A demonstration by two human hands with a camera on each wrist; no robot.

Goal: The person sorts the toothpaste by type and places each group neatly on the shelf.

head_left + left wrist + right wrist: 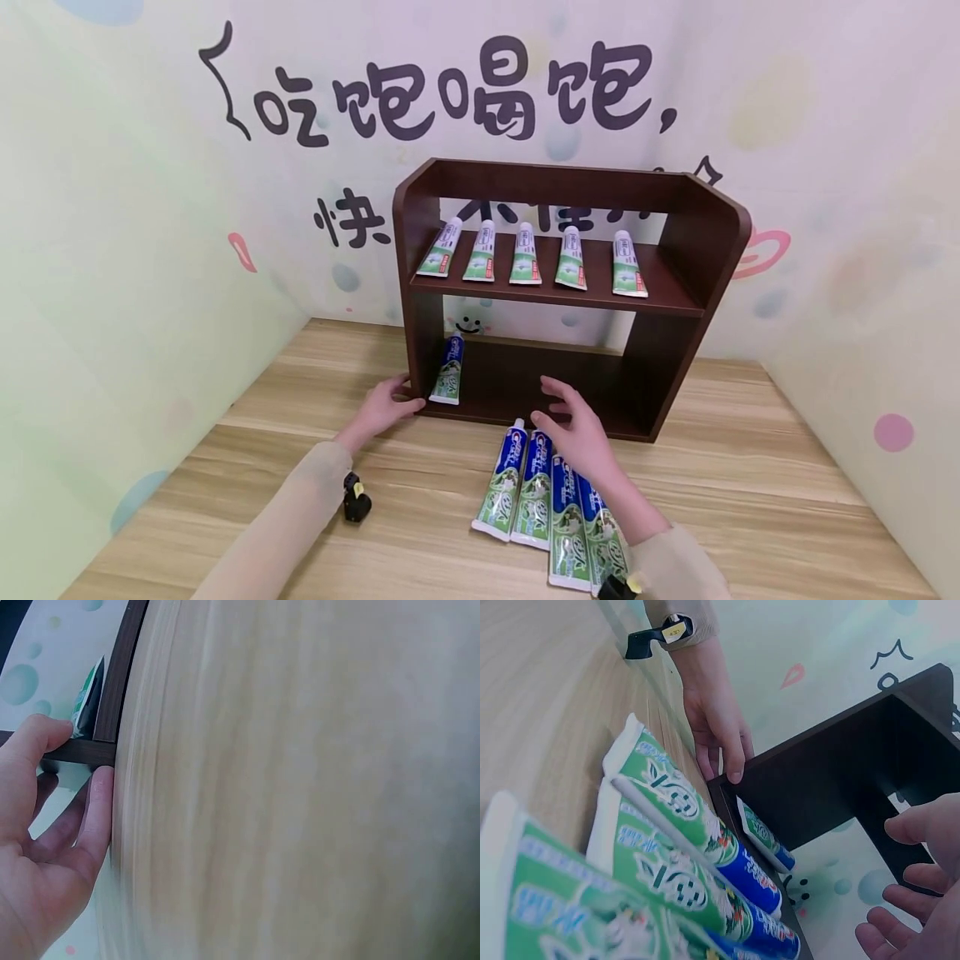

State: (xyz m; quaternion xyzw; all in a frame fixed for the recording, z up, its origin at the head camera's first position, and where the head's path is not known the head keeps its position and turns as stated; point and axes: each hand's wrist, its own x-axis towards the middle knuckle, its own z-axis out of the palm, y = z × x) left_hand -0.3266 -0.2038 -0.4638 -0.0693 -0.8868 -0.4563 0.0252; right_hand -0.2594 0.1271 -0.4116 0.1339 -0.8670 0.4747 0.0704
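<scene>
A dark brown two-tier wooden shelf (517, 302) stands on the table. My left hand (384, 408) holds its lower left front corner; in the left wrist view the thumb (46, 733) lies on one side of the panel and the fingers on the other. One blue and green toothpaste tube (450, 371) lies on the lower tier, against the left side. My right hand (577, 433), fingers apart and loosely bent, hovers before the lower tier with nothing in it. Below and beside it, several similar toothpaste tubes (501, 483) lie side by side on the table, partly overlapping.
On the upper tier several white and green tubes (525, 254) lie in a spaced row. Printed wall sheets (150, 208) rise behind and beside the wood-grain table (750, 492). The shelf's right side panel (686, 308) bounds the lower tier.
</scene>
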